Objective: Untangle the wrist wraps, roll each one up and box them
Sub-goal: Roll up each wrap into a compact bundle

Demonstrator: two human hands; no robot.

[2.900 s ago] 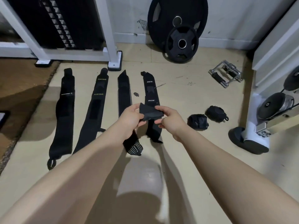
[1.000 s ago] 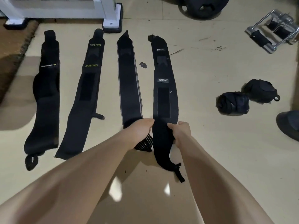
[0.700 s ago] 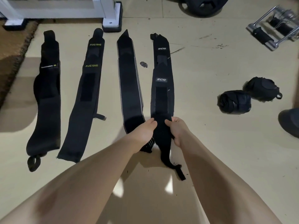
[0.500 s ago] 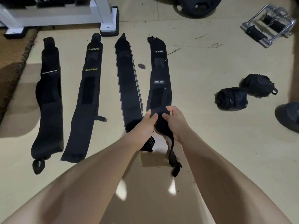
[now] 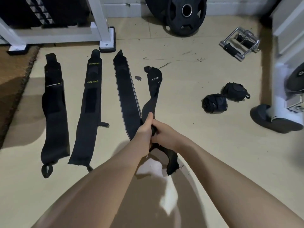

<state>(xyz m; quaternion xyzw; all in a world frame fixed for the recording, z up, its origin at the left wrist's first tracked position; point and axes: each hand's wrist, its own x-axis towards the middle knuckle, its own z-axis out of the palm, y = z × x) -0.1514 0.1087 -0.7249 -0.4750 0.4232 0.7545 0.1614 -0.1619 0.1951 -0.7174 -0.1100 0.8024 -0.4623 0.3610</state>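
Note:
Three black wrist wraps lie flat side by side on the floor: a left one [image 5: 53, 109], a "XUEYING" one [image 5: 89, 111] and a grey-edged one [image 5: 125, 94]. A fourth wrap [image 5: 153, 87] is lifted and twisted. My left hand [image 5: 145, 129] and my right hand [image 5: 162, 134] both grip its near part. Its loose end [image 5: 171, 160] hangs below my hands. Its far end still rests on the floor. Two rolled-up wraps [image 5: 215, 103] [image 5: 234, 91] sit on the floor to the right.
A white rack foot [image 5: 107, 41] stands behind the wraps. Weight plates [image 5: 182, 14] lean on the back wall. A metal cable handle [image 5: 240, 43] lies at back right. A white machine base [image 5: 278, 116] stands at right, a brown mat [image 5: 13, 71] at left.
My hands have lifted the fourth wrap off the floor and pulled it toward me. It was flat and is now twisted and narrower. The camera has tilted up, showing more of the room.

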